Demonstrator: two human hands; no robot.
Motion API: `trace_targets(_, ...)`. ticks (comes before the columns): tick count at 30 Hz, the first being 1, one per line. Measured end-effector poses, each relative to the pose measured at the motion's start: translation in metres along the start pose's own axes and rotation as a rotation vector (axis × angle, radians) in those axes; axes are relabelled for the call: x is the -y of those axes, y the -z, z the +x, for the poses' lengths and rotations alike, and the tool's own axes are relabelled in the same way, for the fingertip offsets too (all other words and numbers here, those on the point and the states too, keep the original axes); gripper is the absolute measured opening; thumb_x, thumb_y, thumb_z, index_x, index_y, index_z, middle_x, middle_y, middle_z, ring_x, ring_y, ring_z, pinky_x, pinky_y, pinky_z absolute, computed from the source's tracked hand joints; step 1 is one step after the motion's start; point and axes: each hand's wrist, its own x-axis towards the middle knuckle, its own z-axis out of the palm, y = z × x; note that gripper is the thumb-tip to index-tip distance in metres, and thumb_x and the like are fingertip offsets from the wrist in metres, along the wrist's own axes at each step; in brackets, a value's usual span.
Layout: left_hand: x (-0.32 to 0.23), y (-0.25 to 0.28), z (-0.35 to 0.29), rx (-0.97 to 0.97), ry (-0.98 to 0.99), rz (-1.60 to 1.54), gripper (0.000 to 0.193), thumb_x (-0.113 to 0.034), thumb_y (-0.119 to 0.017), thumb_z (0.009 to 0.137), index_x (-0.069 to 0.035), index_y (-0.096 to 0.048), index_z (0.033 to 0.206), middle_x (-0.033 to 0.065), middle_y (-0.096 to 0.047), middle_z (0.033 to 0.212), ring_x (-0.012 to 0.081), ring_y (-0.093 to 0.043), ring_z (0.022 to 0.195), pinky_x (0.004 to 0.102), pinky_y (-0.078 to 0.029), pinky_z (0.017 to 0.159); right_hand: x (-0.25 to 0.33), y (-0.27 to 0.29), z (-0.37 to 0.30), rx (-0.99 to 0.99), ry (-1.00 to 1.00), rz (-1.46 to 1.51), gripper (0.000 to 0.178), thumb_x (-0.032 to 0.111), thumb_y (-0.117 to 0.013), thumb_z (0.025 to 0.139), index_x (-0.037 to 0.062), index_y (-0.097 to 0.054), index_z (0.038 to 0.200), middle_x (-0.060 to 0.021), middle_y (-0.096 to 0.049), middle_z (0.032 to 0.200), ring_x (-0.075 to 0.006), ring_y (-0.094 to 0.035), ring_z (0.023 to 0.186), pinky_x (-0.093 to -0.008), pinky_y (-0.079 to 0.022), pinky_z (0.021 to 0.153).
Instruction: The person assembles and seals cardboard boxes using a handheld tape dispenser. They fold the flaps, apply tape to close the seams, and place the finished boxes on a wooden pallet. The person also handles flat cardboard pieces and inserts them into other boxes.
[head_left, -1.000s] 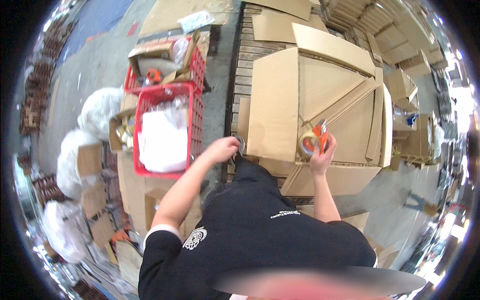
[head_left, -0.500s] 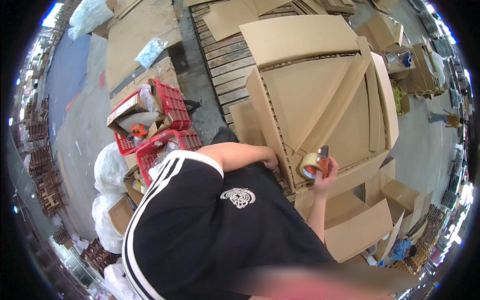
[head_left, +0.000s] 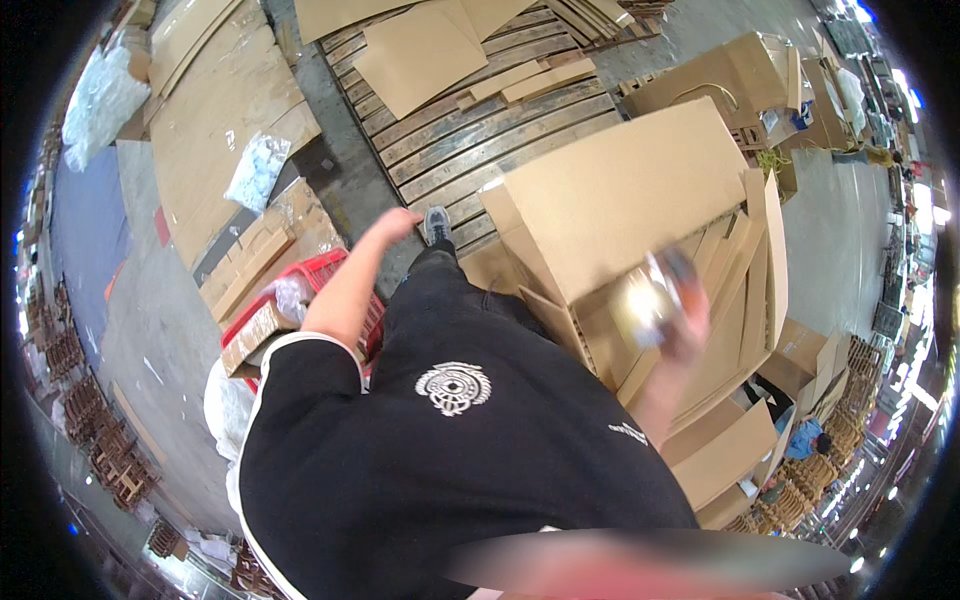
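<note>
My right hand [head_left: 688,332], smeared by motion, is closed on a tape dispenser [head_left: 645,305] with a roll of clear yellowish tape, held above a large cardboard box [head_left: 625,195]. The box's far flap stands raised, and folded cardboard strips [head_left: 715,290] lie inside its walls. My left hand [head_left: 398,224] is off to the left with nothing visible in it, its fingers loosely stretched. It hangs over the floor beside my shoe [head_left: 437,226] and the edge of a wooden pallet [head_left: 440,150].
Red plastic crates [head_left: 325,268] with cardboard and wrap stand at my left. Flat cardboard sheets [head_left: 420,60] lie on the pallet. A bag of pale blue packing [head_left: 258,172] rests on cardboard further left. Open boxes [head_left: 725,455] stand at right, with a person in blue [head_left: 805,438] beyond.
My left hand has left the box's near-left side and swung out left. My right hand has lifted the tape dispenser a little. My body has shifted, and a foot now shows by the pallet.
</note>
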Motion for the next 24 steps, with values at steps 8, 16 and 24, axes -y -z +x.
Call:
trace_targets(8,-0.011,0.155,0.104,-0.360,-0.070,0.043,0.046,-0.043,-0.066,0.102,0.000,-0.076,0.118,0.0238,-0.079,0.113,0.0387,-0.075,0.111,0.0502,-0.056,0.101,-0.270,-0.064,0.308,-0.102,-0.374,-1.177,0.040,0.027,-0.075,0.092,0.0041,-0.067,0.124,-0.0273,-0.074,0.116,-0.0450,-0.071,0.114,-0.0511,-0.056,0.097)
trace_targets(16,-0.060,0.112,0.131,0.098,-0.097,0.401,0.047,-0.042,-0.069,0.100,-0.005,-0.075,0.129,0.0212,-0.076,0.128,0.0382,-0.071,0.122,0.0467,-0.054,0.105,-0.426,0.038,0.234,-0.310,-0.971,-0.940,0.046,0.025,-0.077,0.089,-0.0064,-0.067,0.121,-0.0293,-0.076,0.116,-0.0426,-0.074,0.112,-0.0489,-0.057,0.094)
trace_targets(24,-0.166,0.147,0.335,0.114,0.160,0.829,0.048,-0.042,-0.062,0.099,-0.006,-0.073,0.128,0.0209,-0.077,0.127,0.0402,-0.071,0.121,0.0495,-0.053,0.107,-0.499,0.023,0.281,-0.927,-1.058,0.348,0.037,0.024,-0.074,0.102,0.0060,-0.068,0.134,-0.0089,-0.074,0.124,-0.0236,-0.072,0.113,-0.0415,-0.059,0.096)
